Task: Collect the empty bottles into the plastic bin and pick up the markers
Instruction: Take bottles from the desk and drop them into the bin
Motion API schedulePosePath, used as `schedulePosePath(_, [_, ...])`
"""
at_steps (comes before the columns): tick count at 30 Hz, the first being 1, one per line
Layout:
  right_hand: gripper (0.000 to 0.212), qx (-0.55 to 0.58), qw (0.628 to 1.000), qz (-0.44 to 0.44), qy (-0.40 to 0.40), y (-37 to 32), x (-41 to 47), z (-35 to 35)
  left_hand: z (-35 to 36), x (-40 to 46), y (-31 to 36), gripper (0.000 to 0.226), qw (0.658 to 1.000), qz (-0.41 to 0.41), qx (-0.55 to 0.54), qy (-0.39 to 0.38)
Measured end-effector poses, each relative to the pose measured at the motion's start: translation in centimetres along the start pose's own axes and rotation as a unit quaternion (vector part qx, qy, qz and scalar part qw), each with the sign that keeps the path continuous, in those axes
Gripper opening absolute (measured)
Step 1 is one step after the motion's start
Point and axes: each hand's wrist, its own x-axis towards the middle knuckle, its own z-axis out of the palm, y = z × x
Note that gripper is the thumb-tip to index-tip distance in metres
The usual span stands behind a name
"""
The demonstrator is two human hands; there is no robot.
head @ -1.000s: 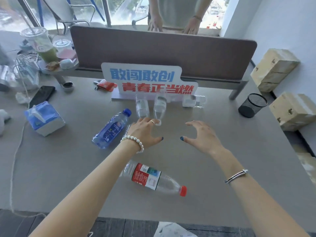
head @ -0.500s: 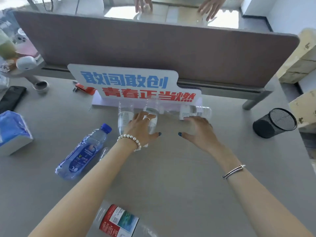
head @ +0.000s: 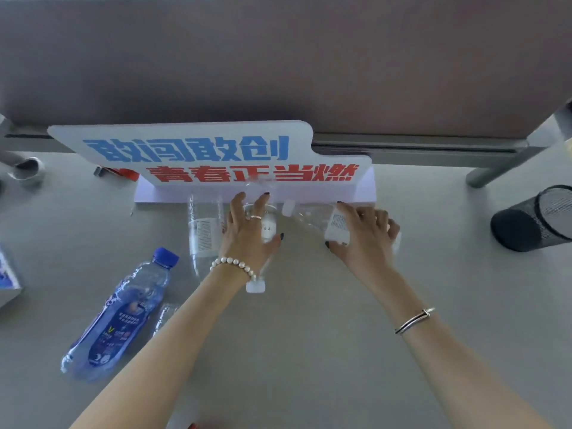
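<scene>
The job has only just begun: in the middle of the frame the left hand (head: 252, 232) and right hand (head: 360, 235) each curl fingers round a clear bottle (head: 312, 215) on the table (head: 340, 335), the blue bottle (head: 120, 317) lies lower left, and no bin or markers show.

On the white sign (head: 198, 156) at the far side of the desk, mirrored Chinese characters are printed, blue above, red below. A "V" is seen on the blue bottle (head: 120, 317) label, near left; smaller print is unreadable.
</scene>
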Motion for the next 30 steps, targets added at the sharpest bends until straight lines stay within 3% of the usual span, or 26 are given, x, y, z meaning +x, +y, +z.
schedulePosePath(4, [0.07, -0.007, 0.998, 0.037, -0.041, 0.4, -2.5, -0.9, -1.2, -1.2, 1.1, 0.092, 0.997, -0.009, -0.013, -0.071])
schedulePosePath(9, [0.072, 0.021, 0.994, 0.082, -0.063, 0.9, -7.9, -2.3, -3.0, -5.3, 1.7, 0.099, 0.996, 0.044, -0.005, -0.082])
schedulePosePath(14, [0.074, 0.042, 0.991, 0.121, -0.028, 0.5, -14.4, -4.6, -5.3, -9.9, 2.4, 0.09, 0.991, 0.108, -0.017, -0.077])
schedulePosePath(19, [0.071, 0.05, 0.982, 0.179, 0.021, -0.1, -22.3, -6.8, -6.9, -15.1, 3.8, 0.095, 0.98, 0.175, -0.027, -0.087])
schedulePosePath(30, [0.074, 0.061, 0.937, 0.334, 0.082, 1.1, -43.8, -8.0, -4.3, -29.2, 7.6, 0.095, 0.918, 0.354, -0.028, -0.174])
